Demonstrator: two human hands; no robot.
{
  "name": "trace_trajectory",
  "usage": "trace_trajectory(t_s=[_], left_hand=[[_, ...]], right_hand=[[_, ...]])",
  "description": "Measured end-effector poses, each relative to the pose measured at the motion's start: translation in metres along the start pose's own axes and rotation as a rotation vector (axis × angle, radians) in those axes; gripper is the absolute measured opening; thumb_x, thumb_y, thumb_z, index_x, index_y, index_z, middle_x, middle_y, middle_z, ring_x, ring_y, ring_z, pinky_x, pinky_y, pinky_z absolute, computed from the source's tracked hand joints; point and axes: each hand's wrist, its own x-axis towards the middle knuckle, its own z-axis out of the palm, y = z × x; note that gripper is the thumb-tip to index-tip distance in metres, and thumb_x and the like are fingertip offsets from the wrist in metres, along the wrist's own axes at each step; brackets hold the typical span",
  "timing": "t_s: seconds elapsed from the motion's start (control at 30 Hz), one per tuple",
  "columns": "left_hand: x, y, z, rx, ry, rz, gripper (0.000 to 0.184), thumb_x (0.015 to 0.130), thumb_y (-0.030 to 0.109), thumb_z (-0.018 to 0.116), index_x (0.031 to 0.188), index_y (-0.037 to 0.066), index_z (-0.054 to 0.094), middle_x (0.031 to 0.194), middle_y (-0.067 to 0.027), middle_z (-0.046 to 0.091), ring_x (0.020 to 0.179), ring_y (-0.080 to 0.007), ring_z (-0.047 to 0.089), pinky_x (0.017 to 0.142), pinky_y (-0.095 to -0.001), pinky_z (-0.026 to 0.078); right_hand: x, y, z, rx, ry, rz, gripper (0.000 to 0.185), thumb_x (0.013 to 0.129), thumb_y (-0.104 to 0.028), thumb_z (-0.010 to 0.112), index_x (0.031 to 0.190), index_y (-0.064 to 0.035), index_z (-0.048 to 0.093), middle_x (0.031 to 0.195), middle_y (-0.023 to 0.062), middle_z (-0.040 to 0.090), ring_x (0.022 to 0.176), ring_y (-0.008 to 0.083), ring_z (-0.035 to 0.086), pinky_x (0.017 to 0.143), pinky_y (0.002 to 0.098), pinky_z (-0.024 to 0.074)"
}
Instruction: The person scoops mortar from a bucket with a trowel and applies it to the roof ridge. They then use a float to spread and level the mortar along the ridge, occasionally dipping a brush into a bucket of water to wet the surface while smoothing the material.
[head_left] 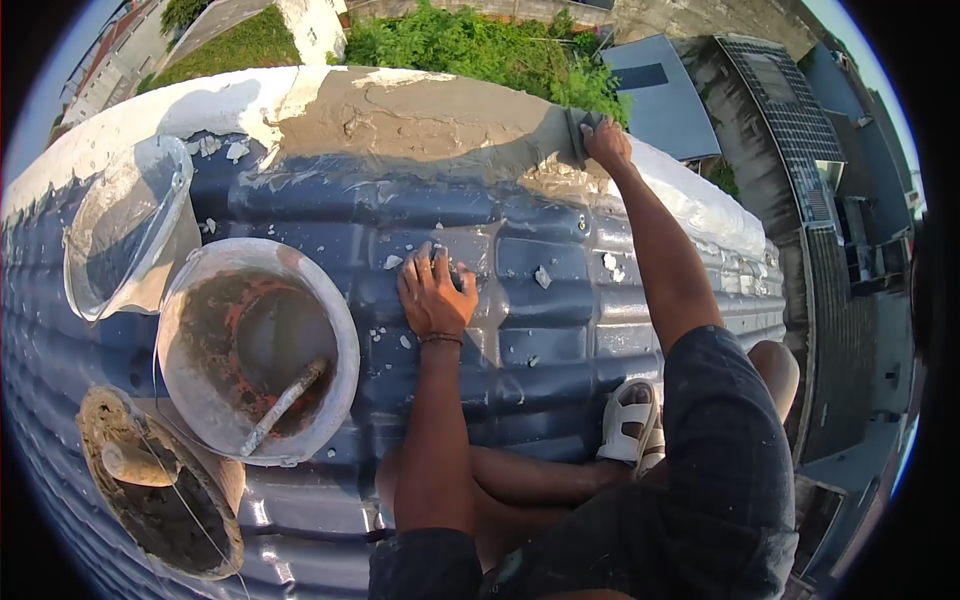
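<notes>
My right hand (607, 143) is wrapped round the grip of a dark plastering trowel (577, 134), whose blade stands against the grey mortar (400, 118) on top of the wall. This wet mortar runs along the wall cap to the left of the trowel. My left hand (437, 290) rests on the blue roof tiles (545, 300) with its fingers apart and nothing in it. To its left stands a bucket (340, 370) with grey mortar in the bottom and a mortar-coated stick-like handle (285, 408) leaning inside.
A clear plastic pail (185, 245) stands behind the bucket. Near the lower left is a mortar-caked container (225, 555) with a wooden handle (137, 465) in it. White mortar crumbs (543, 277) lie on the tiles. Beyond the wall the ground drops to greenery (450, 45) and lower roofs.
</notes>
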Motion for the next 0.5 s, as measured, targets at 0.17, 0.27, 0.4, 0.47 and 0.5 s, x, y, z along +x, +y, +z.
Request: trace_trajectory(t_s=[0.17,0.27,0.4,0.47,0.5], left_hand=[[0.0,0.0,-0.001,0.012,-0.02,0.012,0.031,0.082,0.024,0.066,0.109,0.009,0.068,0.123,-0.0072,0.06,0.119,-0.0304,0.054,0.103,-0.0469,0.044],[0.001,0.001,0.0,0.011,-0.01,0.027,0.031,0.082,0.023,0.067,0.109,0.009,0.066,0.123,-0.007,0.059,0.119,-0.0307,0.054,0.103,-0.047,0.044],[0.0,0.0,0.001,0.03,-0.01,0.048,0.032,0.081,0.023,0.067,0.109,0.009,0.066,0.123,-0.0074,0.059,0.118,-0.0305,0.055,0.101,-0.047,0.044],[0.002,0.0,0.002,0.039,0.0,0.057,0.033,0.08,0.024,0.067,0.109,0.008,0.066,0.123,-0.0078,0.059,0.118,-0.0299,0.055,0.1,-0.0467,0.045],[0.002,0.001,0.001,0.041,-0.013,0.047,0.033,0.081,0.023,0.067,0.11,0.009,0.066,0.124,-0.0073,0.059,0.118,-0.0305,0.055,0.101,-0.0468,0.044]], right_hand=[[0.026,0.101,-0.02,0.366,0.113,0.185,0.069,0.095,-0.059,0.053,0.123,0.0036,0.061,0.117,0.0299,0.066,0.111,0.0435,0.063,0.094,0.048,0.0484],[0.038,0.106,-0.013,0.364,0.131,0.228,0.068,0.094,-0.061,0.052,0.118,0.0024,0.065,0.111,0.0278,0.068,0.105,0.0412,0.066,0.088,0.0454,0.0504],[0.052,0.065,0.013,0.393,0.05,0.19,0.071,0.094,-0.058,0.051,0.11,0.0099,0.064,0.111,0.0329,0.066,0.109,0.0438,0.065,0.093,0.0471,0.0499],[0.031,0.022,0.017,0.326,0.114,0.131,0.068,0.095,-0.054,0.047,0.125,0.0058,0.055,0.118,0.0319,0.065,0.112,0.0445,0.063,0.095,0.0497,0.0487],[0.013,-0.004,0.008,0.359,0.055,0.126,0.066,0.096,-0.053,0.048,0.13,0.0026,0.051,0.117,0.0311,0.065,0.111,0.0448,0.063,0.095,0.0511,0.0484]])
